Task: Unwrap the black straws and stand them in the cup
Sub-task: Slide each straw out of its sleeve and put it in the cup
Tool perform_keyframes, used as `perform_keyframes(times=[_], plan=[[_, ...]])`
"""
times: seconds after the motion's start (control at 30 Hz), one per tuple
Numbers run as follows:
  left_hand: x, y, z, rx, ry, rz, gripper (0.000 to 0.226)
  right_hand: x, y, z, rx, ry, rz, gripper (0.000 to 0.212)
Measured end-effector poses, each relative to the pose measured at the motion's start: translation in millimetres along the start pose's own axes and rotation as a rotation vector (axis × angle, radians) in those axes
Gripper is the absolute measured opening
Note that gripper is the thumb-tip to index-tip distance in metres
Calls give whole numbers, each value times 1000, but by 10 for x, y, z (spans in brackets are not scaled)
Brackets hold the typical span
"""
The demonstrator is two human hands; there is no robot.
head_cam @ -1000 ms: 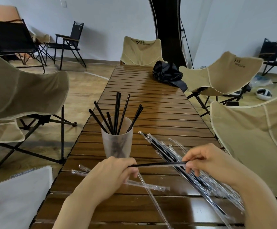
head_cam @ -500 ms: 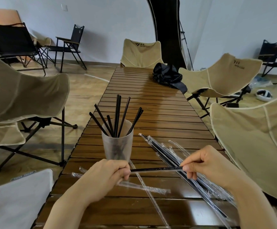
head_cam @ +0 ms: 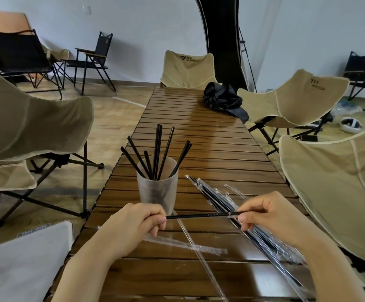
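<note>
Empty wrappers [head_cam: 183, 245] lie nearest on the bench [head_cam: 220, 149]. Above them a straw [head_cam: 199, 215] runs crosswise and nearly level. The left grip [head_cam: 138, 225] pinches one end and the right grip [head_cam: 266, 211] the other, over the wrapped straws [head_cam: 212, 197]. I cannot tell whether film clings to it. The cup [head_cam: 157, 192] stands just beyond the left grip, the nearer one, so the straw likely has to swing upright to go in.

Cup [head_cam: 157, 192]: frosted, translucent, upright. Black straws [head_cam: 158, 149] stand in it, unwrapped, fanned left and right. Single straw [head_cam: 199, 215]: black, nearly level, just in front of the cup, pinched at its ends by the left hand [head_cam: 138, 223] and right hand [head_cam: 264, 210]. Wrapped straws [head_cam: 207, 192]: loose slanted pile right of the cup. Empty wrappers [head_cam: 188, 247]: clear, flat, below the single straw.
</note>
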State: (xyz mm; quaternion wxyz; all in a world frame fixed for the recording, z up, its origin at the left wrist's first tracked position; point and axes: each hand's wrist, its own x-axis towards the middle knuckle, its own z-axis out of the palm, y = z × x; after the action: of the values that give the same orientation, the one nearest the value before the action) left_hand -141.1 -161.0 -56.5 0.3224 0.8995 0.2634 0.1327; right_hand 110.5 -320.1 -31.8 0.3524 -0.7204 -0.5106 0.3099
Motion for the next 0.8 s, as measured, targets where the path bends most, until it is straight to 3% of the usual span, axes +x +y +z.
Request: perform_keyframes(times=[0.8], plan=[[17,41,238,12,-136,-32,31,115,-87,254,-100,0,14,28]])
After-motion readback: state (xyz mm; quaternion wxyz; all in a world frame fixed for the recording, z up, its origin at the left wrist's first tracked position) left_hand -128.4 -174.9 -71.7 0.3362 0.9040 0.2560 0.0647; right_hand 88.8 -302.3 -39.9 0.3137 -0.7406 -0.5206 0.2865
